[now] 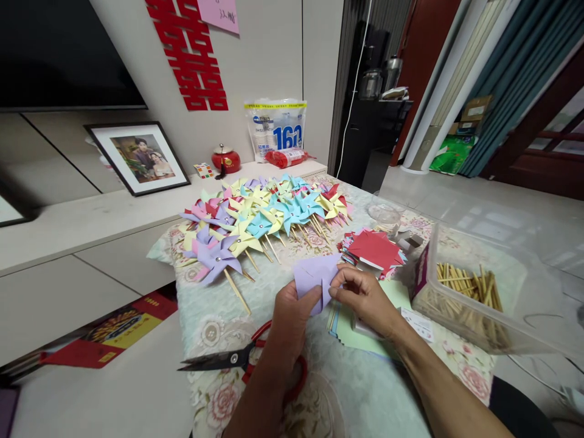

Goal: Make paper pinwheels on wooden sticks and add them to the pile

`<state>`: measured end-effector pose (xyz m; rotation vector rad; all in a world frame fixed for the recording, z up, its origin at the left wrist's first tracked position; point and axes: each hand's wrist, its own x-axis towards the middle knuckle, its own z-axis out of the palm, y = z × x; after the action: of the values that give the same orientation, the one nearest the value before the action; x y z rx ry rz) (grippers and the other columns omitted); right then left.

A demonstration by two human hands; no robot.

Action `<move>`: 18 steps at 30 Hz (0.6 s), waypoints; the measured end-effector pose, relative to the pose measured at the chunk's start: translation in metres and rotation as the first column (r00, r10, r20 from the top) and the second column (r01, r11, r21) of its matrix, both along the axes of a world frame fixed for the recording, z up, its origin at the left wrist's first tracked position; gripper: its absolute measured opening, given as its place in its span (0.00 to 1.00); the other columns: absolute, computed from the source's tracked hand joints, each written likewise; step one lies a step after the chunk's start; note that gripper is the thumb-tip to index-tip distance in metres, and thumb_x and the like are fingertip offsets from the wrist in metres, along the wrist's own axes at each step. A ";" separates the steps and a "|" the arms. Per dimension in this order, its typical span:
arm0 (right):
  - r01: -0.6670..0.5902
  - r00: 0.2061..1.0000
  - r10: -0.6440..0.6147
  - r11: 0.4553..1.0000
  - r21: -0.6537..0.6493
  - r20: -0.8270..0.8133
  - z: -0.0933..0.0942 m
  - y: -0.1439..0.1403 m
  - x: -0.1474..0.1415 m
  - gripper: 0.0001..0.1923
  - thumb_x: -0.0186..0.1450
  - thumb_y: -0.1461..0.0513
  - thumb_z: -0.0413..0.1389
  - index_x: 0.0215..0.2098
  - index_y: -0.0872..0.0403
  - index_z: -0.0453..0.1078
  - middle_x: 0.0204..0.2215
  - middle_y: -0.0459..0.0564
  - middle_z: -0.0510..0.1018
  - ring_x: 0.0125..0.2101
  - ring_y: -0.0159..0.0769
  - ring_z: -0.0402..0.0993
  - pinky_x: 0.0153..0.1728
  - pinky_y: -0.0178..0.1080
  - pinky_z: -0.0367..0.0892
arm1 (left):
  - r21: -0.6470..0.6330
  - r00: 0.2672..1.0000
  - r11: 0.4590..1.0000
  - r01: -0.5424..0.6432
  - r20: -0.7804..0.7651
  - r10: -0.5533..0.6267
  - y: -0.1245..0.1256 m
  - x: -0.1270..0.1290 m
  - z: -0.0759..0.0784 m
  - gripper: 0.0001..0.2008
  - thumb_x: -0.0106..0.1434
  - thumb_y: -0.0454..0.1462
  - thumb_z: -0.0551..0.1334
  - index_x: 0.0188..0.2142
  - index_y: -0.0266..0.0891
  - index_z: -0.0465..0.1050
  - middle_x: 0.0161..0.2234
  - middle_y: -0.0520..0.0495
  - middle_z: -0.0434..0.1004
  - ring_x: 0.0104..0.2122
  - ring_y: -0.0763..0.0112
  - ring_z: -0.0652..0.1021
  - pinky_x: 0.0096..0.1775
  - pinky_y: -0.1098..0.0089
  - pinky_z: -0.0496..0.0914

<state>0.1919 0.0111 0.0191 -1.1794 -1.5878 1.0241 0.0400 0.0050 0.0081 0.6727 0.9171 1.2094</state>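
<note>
Both of my hands hold a lilac paper square (314, 275) over the flowered tablecloth. My left hand (294, 310) pinches its lower left part, thumb on top. On the right side of the sheet, the thumb and fingertips of my right hand (360, 292) grip an edge, and a slit or fold shows between the hands. Scissors with red handles and dark blades (228, 360) lie partly beneath my left forearm. Just beyond my hands spreads a pile of finished paper pinwheels (260, 225) on wooden sticks, in lilac, yellow, blue, pink and red.
Cut paper pieces, red on top (376, 248), lie right of the pinwheels. Pale green sheets (365, 337) sit under my right forearm. A clear plastic bin (422, 292) of wooden sticks stands at the table's right edge. Behind, a cabinet bears a framed photo (137, 161) and red pot (225, 159).
</note>
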 end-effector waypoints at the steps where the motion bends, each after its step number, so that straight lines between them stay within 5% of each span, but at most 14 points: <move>1: 0.000 1.000 0.000 1.000 -0.002 0.004 0.000 0.000 0.000 0.07 0.59 0.61 0.61 0.24 0.52 0.73 0.26 0.45 0.71 0.30 0.35 0.65 0.32 0.36 0.59 | 0.006 1.000 1.000 0.007 -0.010 -0.007 0.000 0.000 -0.001 0.19 0.46 0.39 0.74 0.38 0.33 0.81 0.31 0.44 0.84 0.32 0.59 0.81 0.40 0.62 0.73; 9: 0.023 0.998 -0.023 1.000 -0.007 0.051 -0.003 0.000 0.000 0.07 0.59 0.62 0.60 0.23 0.53 0.71 0.26 0.45 0.71 0.29 0.35 0.65 0.30 0.36 0.56 | 0.025 0.999 0.999 0.028 -0.040 -0.027 -0.001 0.000 -0.004 0.11 0.50 0.38 0.71 0.34 0.35 0.81 0.28 0.47 0.83 0.28 0.65 0.79 0.35 0.68 0.72; 18: 0.043 0.997 -0.042 0.999 -0.014 0.064 -0.004 -0.001 0.000 0.06 0.58 0.61 0.59 0.23 0.53 0.71 0.25 0.44 0.70 0.28 0.34 0.63 0.29 0.37 0.56 | 0.025 0.988 0.999 0.044 -0.149 -0.040 -0.001 -0.002 0.000 0.15 0.51 0.38 0.71 0.38 0.33 0.81 0.29 0.46 0.83 0.27 0.66 0.78 0.33 0.68 0.71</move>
<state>0.1916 0.0105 0.0150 -1.2625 -1.6002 0.9820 0.0384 0.0044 0.0081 0.8099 1.0059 1.1481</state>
